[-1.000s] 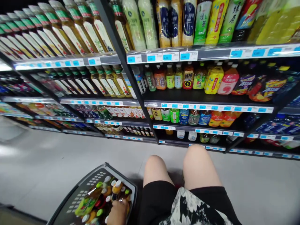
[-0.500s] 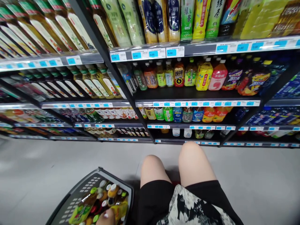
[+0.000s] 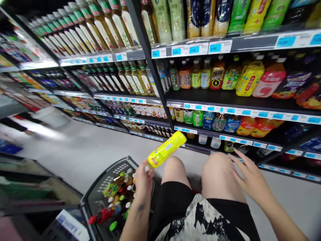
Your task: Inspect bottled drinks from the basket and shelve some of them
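Observation:
A yellow drink bottle (image 3: pixel 167 149) is in my left hand (image 3: pixel 144 175), which grips it by the cap end. The bottle slants up and to the right, its base toward the shelves. Below and left of that hand is a grey shopping basket (image 3: pixel 93 185) filled with several drink bottles, some with green or white caps and one with a red cap (image 3: pixel 92 219). My right hand (image 3: pixel 247 170) hovers beside my right knee, fingers spread and holding nothing.
Ahead stands a black shelf unit (image 3: pixel 198 96) with rows of bottled drinks and price tags. Pale floor (image 3: pixel 100 140) lies between it and my knees. At the lower left are a dark shelf and a white box (image 3: pixel 71 225). Part of a person's leg (image 3: pixel 15 123) shows far left.
My left hand has risen out of the basket with the yellow bottle. My right hand has come into view at the right. The view has swung left.

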